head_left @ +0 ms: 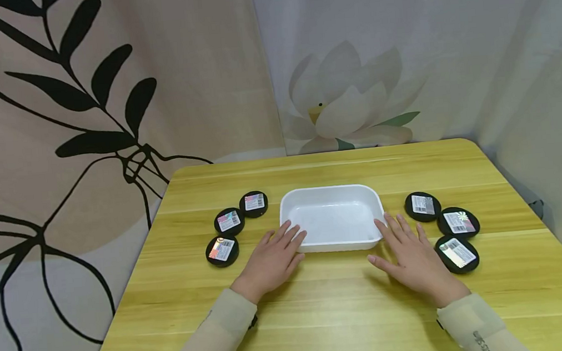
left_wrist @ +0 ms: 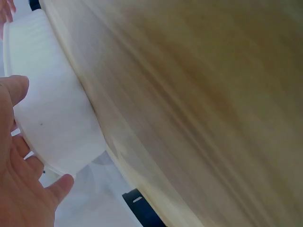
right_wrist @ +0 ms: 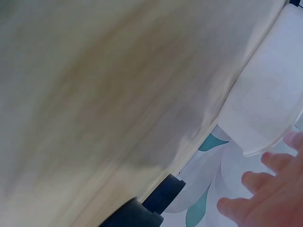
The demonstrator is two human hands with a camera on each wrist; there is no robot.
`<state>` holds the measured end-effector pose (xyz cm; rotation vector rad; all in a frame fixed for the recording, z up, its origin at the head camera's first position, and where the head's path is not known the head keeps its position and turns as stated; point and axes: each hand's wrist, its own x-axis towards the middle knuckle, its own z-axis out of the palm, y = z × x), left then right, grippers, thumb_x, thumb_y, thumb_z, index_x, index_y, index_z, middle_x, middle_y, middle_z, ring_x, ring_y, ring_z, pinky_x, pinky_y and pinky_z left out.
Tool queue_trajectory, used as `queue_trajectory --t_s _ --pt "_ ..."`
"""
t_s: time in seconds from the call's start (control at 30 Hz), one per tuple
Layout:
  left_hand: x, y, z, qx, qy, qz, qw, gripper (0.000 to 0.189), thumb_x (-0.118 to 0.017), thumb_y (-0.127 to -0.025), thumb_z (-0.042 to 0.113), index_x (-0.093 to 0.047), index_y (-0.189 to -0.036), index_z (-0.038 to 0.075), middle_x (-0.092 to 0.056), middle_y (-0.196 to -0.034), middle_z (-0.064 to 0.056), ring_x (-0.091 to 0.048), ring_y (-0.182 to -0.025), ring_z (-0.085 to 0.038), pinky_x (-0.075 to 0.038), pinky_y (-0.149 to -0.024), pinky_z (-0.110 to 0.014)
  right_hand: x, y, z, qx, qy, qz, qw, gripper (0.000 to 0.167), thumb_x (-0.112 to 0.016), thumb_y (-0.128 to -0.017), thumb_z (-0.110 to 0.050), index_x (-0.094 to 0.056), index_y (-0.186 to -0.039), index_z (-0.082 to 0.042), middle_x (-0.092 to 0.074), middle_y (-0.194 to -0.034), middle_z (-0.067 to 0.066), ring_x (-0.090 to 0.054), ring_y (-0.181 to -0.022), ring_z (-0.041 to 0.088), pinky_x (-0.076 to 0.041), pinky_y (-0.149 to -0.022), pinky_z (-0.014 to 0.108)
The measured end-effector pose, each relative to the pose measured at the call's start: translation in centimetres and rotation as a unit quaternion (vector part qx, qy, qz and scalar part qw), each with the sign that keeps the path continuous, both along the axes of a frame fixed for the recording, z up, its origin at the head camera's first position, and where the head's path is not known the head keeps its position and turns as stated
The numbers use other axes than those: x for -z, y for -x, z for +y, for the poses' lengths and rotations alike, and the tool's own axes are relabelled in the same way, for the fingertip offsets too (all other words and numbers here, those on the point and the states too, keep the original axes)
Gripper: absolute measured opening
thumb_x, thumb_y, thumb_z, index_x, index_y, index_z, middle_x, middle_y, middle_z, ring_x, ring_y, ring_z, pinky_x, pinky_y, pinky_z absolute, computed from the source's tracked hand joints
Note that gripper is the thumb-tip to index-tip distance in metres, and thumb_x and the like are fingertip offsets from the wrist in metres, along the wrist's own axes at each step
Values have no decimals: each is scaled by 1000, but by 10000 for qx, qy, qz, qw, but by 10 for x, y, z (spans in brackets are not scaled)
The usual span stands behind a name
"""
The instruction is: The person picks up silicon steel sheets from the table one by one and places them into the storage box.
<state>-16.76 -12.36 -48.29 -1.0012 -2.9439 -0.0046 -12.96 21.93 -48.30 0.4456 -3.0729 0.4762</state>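
A white rectangular plastic tray sits in the middle of the wooden table. My left hand rests at its near left corner, fingers spread over the rim; the left wrist view shows these fingers along the tray's side. At the near right corner is my right hand, its straight fingers spread with the tips right at the rim. In the right wrist view, the fingers are extended beside the tray wall. Neither hand curls round anything.
Left of the tray, several round black discs with labels, among them one disc, form a curved row. More such discs, including one disc, lie close beside my right hand. A patterned curtain hangs behind the table.
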Motion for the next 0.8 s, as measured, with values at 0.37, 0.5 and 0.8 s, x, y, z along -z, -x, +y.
queue_trajectory --t_s 0.37,0.5,0.8 --pt "4 3 1 164 -68 215 9996 44 -39 -109 39 -50 -147 18 -56 -145 0 -36 -150 -23 -35 -120 -47 2 -3 5 129 106 107 9998 88 -49 -96 -67 -23 -162 -15 -20 -165 25 -13 -152 50 -12 -119 70" --pt "6 6 1 234 -196 364 9989 33 -42 -109 34 -57 -134 18 -60 -138 0 -43 -145 -22 -38 -118 -45 2 -4 8 209 124 244 9994 87 -50 -96 -67 -25 -161 -15 -28 -161 25 -22 -148 50 -17 -119 68" --pt "6 11 4 485 -489 554 9961 15 -49 -107 25 -60 -107 15 -63 -109 1 -56 -113 -17 -48 -104 -33 1 -5 19 482 112 386 9980 84 -53 -96 -64 -30 -158 -12 -39 -151 26 -35 -137 52 -28 -110 72"
